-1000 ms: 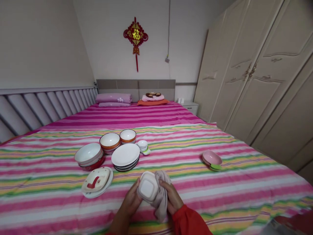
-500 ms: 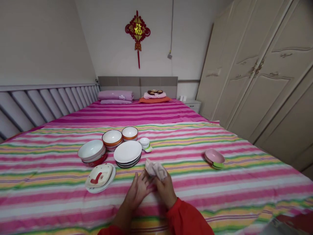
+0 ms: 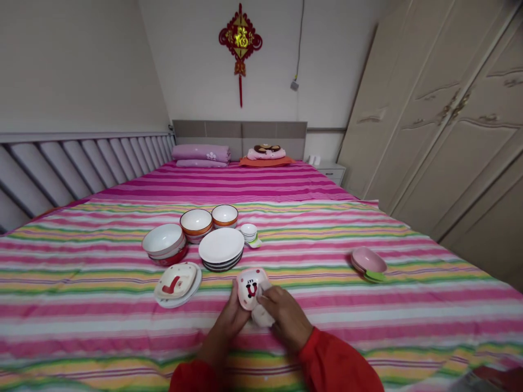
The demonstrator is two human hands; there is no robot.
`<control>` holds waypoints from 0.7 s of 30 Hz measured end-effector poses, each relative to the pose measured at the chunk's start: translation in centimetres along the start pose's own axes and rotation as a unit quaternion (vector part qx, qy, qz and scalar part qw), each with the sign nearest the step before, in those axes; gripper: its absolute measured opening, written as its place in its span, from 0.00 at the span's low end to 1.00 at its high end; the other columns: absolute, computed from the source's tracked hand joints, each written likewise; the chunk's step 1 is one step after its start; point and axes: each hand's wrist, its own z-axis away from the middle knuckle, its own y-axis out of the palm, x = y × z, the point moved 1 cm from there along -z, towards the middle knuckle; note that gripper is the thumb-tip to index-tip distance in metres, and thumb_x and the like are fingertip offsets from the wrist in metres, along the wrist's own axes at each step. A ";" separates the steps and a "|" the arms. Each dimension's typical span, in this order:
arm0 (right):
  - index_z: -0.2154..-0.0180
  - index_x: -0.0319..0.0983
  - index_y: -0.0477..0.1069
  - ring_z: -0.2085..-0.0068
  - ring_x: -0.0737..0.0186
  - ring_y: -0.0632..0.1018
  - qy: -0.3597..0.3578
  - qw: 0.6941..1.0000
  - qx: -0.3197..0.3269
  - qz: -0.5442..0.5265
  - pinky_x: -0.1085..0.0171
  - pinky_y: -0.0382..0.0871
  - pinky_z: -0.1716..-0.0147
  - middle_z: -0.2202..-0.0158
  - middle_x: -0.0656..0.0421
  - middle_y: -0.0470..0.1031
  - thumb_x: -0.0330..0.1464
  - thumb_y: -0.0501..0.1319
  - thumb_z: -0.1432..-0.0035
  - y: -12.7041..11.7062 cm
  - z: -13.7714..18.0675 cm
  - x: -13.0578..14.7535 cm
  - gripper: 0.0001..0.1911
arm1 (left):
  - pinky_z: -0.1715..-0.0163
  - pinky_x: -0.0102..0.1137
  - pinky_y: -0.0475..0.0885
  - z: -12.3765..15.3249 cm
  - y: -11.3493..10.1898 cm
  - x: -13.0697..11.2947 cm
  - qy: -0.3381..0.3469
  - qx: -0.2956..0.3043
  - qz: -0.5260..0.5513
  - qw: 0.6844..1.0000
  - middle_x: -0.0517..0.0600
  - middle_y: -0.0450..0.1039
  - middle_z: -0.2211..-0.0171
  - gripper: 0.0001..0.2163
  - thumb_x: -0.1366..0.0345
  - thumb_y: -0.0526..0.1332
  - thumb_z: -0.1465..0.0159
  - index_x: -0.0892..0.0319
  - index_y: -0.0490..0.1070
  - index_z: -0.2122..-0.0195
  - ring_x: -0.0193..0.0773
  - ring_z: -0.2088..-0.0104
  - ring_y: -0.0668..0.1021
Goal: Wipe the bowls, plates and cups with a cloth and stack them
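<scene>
Cradling a small dish (image 3: 246,288) from its side, the left hand (image 3: 232,313) had its thumb by the rim and its fingers tucked partly out of sight. The dish was squarish with rounded corners, glossy and pale, with pinkish-red spots around the border and a black-and-red print in the middle (small dark letters sat beside it). Its inner face was tilted up toward the person. It was held above the bed (image 3: 310,261), well away from the headboard edge and between the left and right edges. The right hand (image 3: 288,316) was closed around a crumpled pale cloth (image 3: 262,314), pressing it against the dish's right side and covering some of the print.

Toward the bed's left edge, just beyond the hands, stood a stack of plates (image 3: 221,245); a red-marked plate (image 3: 175,280) lay beside it. A pink bowl (image 3: 369,259) sat well apart, toward the right edge.
</scene>
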 end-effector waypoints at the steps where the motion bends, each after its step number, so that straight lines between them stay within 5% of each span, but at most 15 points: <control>1: 0.52 0.40 0.71 0.59 0.56 0.70 0.022 1.000 -0.018 -0.008 0.58 0.66 0.61 0.61 0.53 0.71 0.23 0.56 0.47 -0.6 -0.2 -0.2 0.20 | 0.39 0.44 0.55 -0.2 -0.2 0.0 0.018 0.014 0.001 1.000 0.61 0.72 0.48 0.30 0.46 0.49 0.36 0.64 0.64 0.41 0.49 0.43 0.70; 5: 0.50 0.38 0.65 0.60 0.57 0.71 0.173 0.960 -0.190 -0.107 0.61 0.67 0.60 0.60 0.54 0.70 0.22 0.54 0.52 -0.7 -1.8 -0.6 0.25 | 0.37 0.47 0.49 -0.4 -1.3 0.0 0.043 0.058 0.007 0.997 0.59 0.70 0.45 0.29 0.45 0.47 0.36 0.61 0.67 0.43 0.48 0.40 0.67; 8: 0.57 0.38 0.65 0.61 0.58 0.71 0.247 0.930 -0.235 -0.137 0.62 0.67 0.61 0.62 0.56 0.70 0.20 0.51 0.56 1.2 -3.4 -0.1 0.22 | 0.37 0.47 0.48 -0.3 -2.0 0.0 0.011 0.058 0.002 0.998 0.58 0.72 0.47 0.27 0.46 0.46 0.35 0.60 0.69 0.45 0.47 0.39 0.65; 14: 0.61 0.38 0.69 0.56 0.55 0.68 0.159 0.977 -0.114 -0.085 0.58 0.64 0.54 0.60 0.53 0.69 0.18 0.51 0.59 4.2 -5.6 1.8 0.22 | 0.36 0.40 0.48 -0.1 -2.4 -0.1 0.044 0.000 -0.018 0.999 0.56 0.72 0.47 0.22 0.51 0.50 0.34 0.59 0.72 0.49 0.43 0.39 0.64; 21: 0.69 0.37 0.72 0.60 0.58 0.70 0.046 0.993 0.101 0.028 0.63 0.64 0.61 0.65 0.55 0.73 0.19 0.57 0.50 0.7 -3.8 0.6 0.10 | 0.39 0.45 0.54 0.1 -1.4 0.1 0.016 0.016 -0.052 0.998 0.60 0.72 0.48 0.26 0.48 0.57 0.39 0.63 0.71 0.48 0.49 0.39 0.63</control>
